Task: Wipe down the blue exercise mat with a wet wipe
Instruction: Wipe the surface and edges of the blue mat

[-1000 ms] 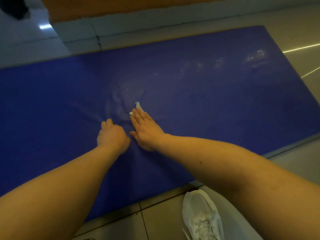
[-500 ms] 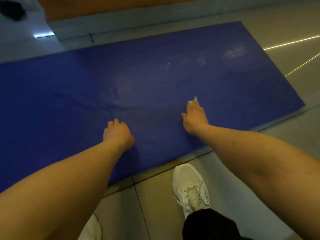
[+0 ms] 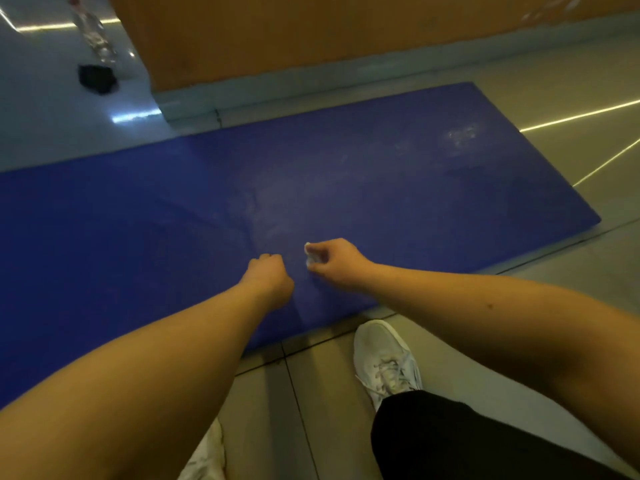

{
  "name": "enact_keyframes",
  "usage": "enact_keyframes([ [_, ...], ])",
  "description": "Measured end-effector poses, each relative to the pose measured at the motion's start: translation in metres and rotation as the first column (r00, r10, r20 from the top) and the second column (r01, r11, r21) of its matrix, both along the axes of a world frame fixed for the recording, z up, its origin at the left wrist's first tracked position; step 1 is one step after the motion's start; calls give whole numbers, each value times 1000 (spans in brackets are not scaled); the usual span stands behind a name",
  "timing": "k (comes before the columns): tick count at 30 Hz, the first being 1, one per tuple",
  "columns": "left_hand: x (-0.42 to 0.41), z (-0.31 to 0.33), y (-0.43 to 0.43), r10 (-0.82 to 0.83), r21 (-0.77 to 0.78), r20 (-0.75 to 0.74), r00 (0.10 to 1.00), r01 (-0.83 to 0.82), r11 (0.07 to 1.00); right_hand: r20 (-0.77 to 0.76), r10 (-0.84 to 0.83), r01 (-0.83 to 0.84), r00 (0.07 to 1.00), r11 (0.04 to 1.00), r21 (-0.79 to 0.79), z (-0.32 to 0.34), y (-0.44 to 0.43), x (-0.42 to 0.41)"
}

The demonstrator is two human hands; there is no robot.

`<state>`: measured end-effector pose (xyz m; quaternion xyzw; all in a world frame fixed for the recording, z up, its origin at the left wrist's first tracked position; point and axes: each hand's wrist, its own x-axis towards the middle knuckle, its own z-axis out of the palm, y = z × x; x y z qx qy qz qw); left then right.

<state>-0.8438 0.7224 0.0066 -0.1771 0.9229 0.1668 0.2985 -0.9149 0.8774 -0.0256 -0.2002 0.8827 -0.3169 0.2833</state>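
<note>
Right hand (image 3: 334, 261) pinches a bunched wet wipe (image 3: 309, 257) in curled fingers near the front edge of the blue exercise mat (image 3: 415, 188). The left hand (image 3: 268, 277) sits fisted and empty beside it. Spreading the wipe flat under the palm would likely clean more per stroke.

Ahead and sideways the blue mat (image 3: 398, 202) lies open; an orange wall (image 3: 311, 39) rises beyond its far edge.

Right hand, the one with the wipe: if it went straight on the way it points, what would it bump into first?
Probably the left hand, curled into a fist just beyond the wet wipe the right hand pinches; otherwise only blue mat. Depth is unclear.
</note>
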Motion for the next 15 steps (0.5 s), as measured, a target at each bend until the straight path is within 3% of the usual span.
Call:
enact_keyframes([
  [4, -11, 40, -1, 113, 158, -132, 985, -91, 983, 35, -199, 201, 979, 950, -238, 73, -8, -7],
  [11, -45, 143, -12, 123, 399, -297, 947, 6, 917, 41, -236, 238, 971, 930, -279, 183, -22, -37],
  [15, -75, 174, -25, 269, 587, -280, 921, -57, 808, 119, -305, 327, 945, 899, -293, 198, -36, -57],
])
